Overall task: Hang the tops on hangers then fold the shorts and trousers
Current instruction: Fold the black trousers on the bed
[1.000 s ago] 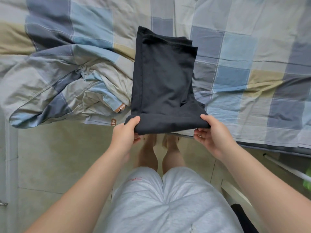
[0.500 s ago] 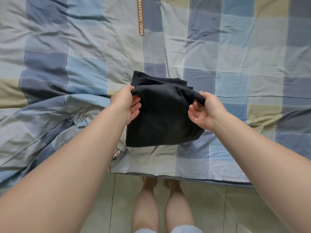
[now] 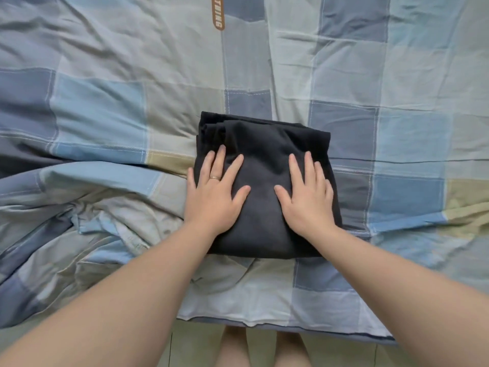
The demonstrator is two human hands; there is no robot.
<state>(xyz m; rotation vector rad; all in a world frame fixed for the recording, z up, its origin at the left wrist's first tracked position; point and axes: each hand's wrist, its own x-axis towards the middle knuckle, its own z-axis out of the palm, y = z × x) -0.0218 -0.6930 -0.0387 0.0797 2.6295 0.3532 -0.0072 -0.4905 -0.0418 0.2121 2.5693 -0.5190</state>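
A black garment (image 3: 262, 144) lies folded into a compact rectangle on the checked bed cover (image 3: 397, 144), near the bed's front edge. My left hand (image 3: 215, 189) lies flat on its left half, fingers spread and straight, a ring on one finger. My right hand (image 3: 307, 192) presses flat on its right half, fingers straight as well. Neither hand grips the cloth. Several layered edges of the fold show along the garment's far side.
The blue, grey and beige cover is bunched into wrinkles at the left (image 3: 87, 221). An orange label (image 3: 218, 14) is stitched on the cover at the top. The bed's front edge (image 3: 264, 323) runs above a tiled floor, where bare feet stand.
Both hands lifted the garment's near edge from the bed's front, carried it away from me over the far part, let go, and now lie flat on the folded stack.
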